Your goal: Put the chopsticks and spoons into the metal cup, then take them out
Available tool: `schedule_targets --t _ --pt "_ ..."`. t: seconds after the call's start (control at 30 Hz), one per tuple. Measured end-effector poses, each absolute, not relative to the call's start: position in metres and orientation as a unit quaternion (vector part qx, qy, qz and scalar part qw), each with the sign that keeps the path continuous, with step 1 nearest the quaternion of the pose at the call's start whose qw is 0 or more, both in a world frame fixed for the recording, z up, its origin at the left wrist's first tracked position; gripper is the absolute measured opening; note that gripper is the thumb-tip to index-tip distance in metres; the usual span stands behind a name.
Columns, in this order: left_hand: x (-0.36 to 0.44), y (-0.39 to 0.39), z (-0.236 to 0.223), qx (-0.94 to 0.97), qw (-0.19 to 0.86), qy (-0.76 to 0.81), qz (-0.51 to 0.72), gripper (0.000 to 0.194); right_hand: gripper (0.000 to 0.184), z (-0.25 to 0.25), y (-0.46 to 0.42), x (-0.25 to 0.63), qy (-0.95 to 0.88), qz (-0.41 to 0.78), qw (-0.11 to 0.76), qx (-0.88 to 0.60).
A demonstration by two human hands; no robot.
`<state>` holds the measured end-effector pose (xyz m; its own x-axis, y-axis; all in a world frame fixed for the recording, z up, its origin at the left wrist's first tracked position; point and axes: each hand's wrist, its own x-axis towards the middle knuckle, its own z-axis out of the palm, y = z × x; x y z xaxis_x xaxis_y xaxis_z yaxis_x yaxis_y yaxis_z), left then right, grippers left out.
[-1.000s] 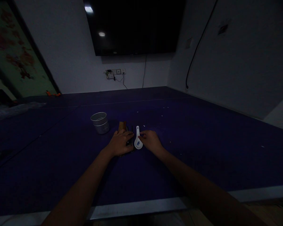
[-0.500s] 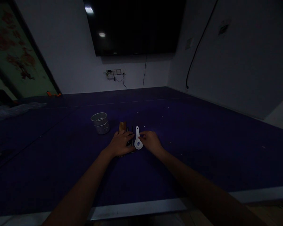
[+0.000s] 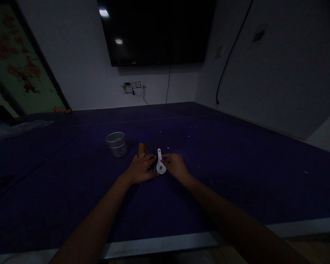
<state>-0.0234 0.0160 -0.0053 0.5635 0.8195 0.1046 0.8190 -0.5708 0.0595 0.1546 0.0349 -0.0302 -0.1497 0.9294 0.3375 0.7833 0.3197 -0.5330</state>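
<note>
A white soup spoon (image 3: 161, 168) with a blue motif in its bowl lies on the purple surface, handle pointing away from me. The fingertips of my right hand (image 3: 176, 167) are closed on its right edge. Left of the spoon, my left hand (image 3: 140, 168) rests palm down with fingers apart across a row of wooden chopsticks (image 3: 142, 148). Between its thumb and forefinger show dark, slim utensils (image 3: 151, 167), partly covered, whose kind I cannot make out. Behind and to the left stands a metal utensil cup (image 3: 117, 145) with small holes in its side.
A purple mat or tabletop (image 3: 236, 176) spreads out to the walls, with small white scraps scattered on it. Clear plastic wrap (image 3: 19, 130) and an orange object (image 3: 62, 110) lie at the left. A dark television (image 3: 159, 33) hangs above sockets (image 3: 134, 85) and cables.
The spoon has shifted very slightly left along with my right hand, closer to the utensils. My left hand has stayed almost still over the chopsticks.
</note>
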Motion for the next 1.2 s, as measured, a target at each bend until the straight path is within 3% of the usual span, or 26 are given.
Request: schedule_targets --t 0.5,0.6,0.73,0.8,0.9,1.03,1.2 --pt "-0.023 0.013 0.001 0.891 -0.012 0.443 0.102 0.056 0.024 -0.03 0.034 0.154 -0.745 0.111 0.327 -0.57" --pt "-0.024 0.014 0.001 0.877 -0.064 0.441 0.179 0.04 0.023 -0.03 0.033 0.154 -0.743 0.114 0.336 -0.568" --pt "-0.029 0.016 0.002 0.749 -0.191 0.484 0.411 0.023 0.024 -0.028 0.031 0.154 -0.73 0.109 0.373 -0.562" --pt "-0.033 0.015 0.005 0.649 -0.232 0.512 0.512 0.032 0.025 -0.025 0.03 0.154 -0.719 0.103 0.397 -0.561" --pt "-0.041 0.017 0.01 0.542 -0.233 0.563 0.579 0.068 0.025 -0.021 0.027 0.154 -0.701 0.099 0.432 -0.559" --pt "-0.054 0.025 0.009 0.493 -0.189 0.621 0.579 0.102 0.026 -0.019 0.026 0.155 -0.687 0.102 0.469 -0.546" --pt "-0.072 0.038 -0.003 0.469 -0.143 0.668 0.56 0.12 0.027 -0.019 0.026 0.157 -0.676 0.111 0.485 -0.543"
